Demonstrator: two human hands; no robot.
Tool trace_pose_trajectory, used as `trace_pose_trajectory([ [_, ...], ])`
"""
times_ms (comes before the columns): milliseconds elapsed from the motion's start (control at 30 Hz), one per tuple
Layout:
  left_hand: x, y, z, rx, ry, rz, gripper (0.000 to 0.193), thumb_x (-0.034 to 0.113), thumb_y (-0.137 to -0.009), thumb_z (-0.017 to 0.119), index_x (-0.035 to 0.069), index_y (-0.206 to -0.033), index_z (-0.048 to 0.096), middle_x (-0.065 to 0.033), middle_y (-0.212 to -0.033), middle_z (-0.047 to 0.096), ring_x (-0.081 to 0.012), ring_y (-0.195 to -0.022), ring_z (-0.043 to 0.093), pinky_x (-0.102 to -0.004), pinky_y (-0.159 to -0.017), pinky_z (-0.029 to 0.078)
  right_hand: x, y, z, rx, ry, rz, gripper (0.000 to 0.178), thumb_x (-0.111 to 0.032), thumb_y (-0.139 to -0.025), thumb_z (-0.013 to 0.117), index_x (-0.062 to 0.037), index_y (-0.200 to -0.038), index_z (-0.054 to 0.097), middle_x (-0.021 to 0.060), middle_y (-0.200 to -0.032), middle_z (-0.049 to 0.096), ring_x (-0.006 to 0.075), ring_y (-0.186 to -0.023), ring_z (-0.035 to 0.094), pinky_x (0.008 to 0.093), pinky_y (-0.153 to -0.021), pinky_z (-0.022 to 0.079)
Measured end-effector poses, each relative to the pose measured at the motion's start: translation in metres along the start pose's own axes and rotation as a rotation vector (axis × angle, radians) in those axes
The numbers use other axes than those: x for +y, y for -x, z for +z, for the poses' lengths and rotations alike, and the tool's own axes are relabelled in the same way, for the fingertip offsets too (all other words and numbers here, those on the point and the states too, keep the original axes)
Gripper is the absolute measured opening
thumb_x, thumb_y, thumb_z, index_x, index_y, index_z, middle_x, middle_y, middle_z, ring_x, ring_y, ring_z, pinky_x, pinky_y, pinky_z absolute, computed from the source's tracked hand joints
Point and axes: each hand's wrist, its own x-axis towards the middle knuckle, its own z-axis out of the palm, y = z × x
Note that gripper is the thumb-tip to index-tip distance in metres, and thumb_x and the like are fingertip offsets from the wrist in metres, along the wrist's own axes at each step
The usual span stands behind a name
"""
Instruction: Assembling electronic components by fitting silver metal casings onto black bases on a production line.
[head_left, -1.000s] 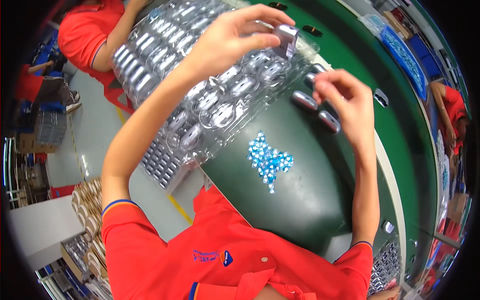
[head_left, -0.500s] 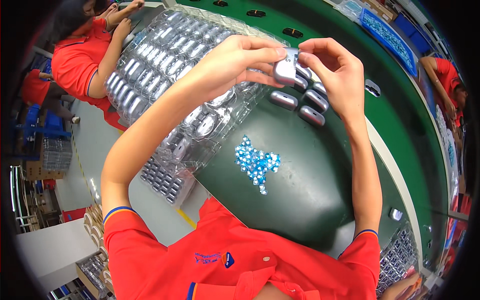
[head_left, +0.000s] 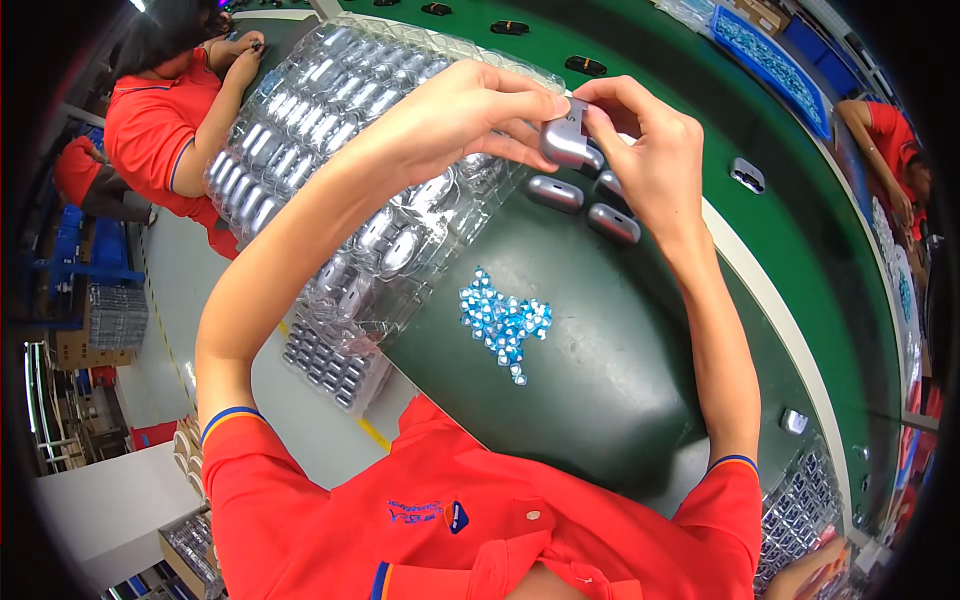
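Note:
My left hand (head_left: 470, 125) pinches a silver, rounded earbud case (head_left: 566, 138) between thumb and fingers, holding it raised above the table. My right hand (head_left: 645, 140) has its thumb and index finger closed on the same case's upper right edge. Whether a smaller piece sits between those fingertips is hidden. Just below lie more silver cases, one nearer the left (head_left: 555, 194) and another (head_left: 613, 223) partly beside my right wrist. A loose pile of small blue-and-white stickers or tabs (head_left: 505, 318) is spread on the dark green table (head_left: 600, 400).
Clear plastic trays (head_left: 300, 130) filled with silver cases are stacked to the left. A green conveyor (head_left: 790, 230) curves along the right with black parts (head_left: 585, 66) on it. Beyond stands a blue bin (head_left: 770, 70) of small blue pieces. Co-workers in red (head_left: 150, 120) work nearby.
Both hands and the held case have shifted slightly left. My right hand has turned and closed in on the case, covering more of the cases behind it.

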Motion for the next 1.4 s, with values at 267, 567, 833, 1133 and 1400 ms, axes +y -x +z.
trace_pose_trajectory([
  [267,-0.009,0.017,0.014,0.105,-0.455,0.409,0.039,0.012,-0.086,0.07,0.002,-0.124,0.064,-0.0081,-0.096,0.068,-0.0144,-0.084,0.065,-0.0303,-0.076,0.059,0.005,0.005,0.01,0.001,-0.256,0.265,0.012,-0.001,-0.087,0.064,0.0014,-0.099,0.066,0.0068,-0.09,0.072,0.0135,-0.084,0.069,0.0278,-0.081,0.055],
  [567,-0.012,0.015,0.008,0.255,-0.79,0.747,0.036,0.015,-0.081,0.075,0.013,-0.117,0.07,-0.0063,-0.081,0.069,-0.0141,-0.071,0.067,-0.029,-0.061,0.053,0.001,-0.002,0.008,0.012,-0.604,0.346,0.013,-0.007,-0.091,0.062,0.0043,-0.097,0.066,0.0089,-0.092,0.071,0.0136,-0.085,0.067,0.0267,-0.082,0.054],
  [833,-0.015,0.007,-0.034,0.335,-0.332,0.304,0.034,0.019,-0.086,0.072,0.002,-0.115,0.069,-0.0055,-0.08,0.069,-0.0121,-0.069,0.063,-0.0262,-0.065,0.051,0.108,-0.066,0.012,-0.411,0.598,0.639,0.045,-0.036,-0.093,0.062,0.0082,-0.091,0.069,0.0198,-0.078,0.07,0.0292,-0.078,0.071,0.0361,-0.073,0.057],
  [1133,-0.033,0.0,-0.049,0.414,-0.539,0.433,0.041,0.028,-0.087,0.071,0.001,-0.118,0.067,-0.0069,-0.102,0.069,-0.0116,-0.085,0.058,-0.0271,-0.081,0.048,0.148,-0.107,0.073,-0.406,0.462,0.465,0.031,-0.026,-0.085,0.069,0.0017,-0.1,0.067,0.0177,-0.092,0.071,0.0303,-0.086,0.07,0.0386,-0.078,0.056],
  [1400,-0.028,0.008,-0.045,0.355,-0.296,0.305,0.04,0.027,-0.089,0.07,0.002,-0.12,0.066,-0.0071,-0.106,0.069,-0.0135,-0.096,0.06,-0.0282,-0.086,0.047,0.043,-0.045,0.011,-0.155,-0.334,0.161,0.036,-0.008,-0.082,0.073,-0.0037,-0.116,0.061,0.0072,-0.097,0.066,0.0138,-0.09,0.066,0.0277,-0.088,0.053],
])
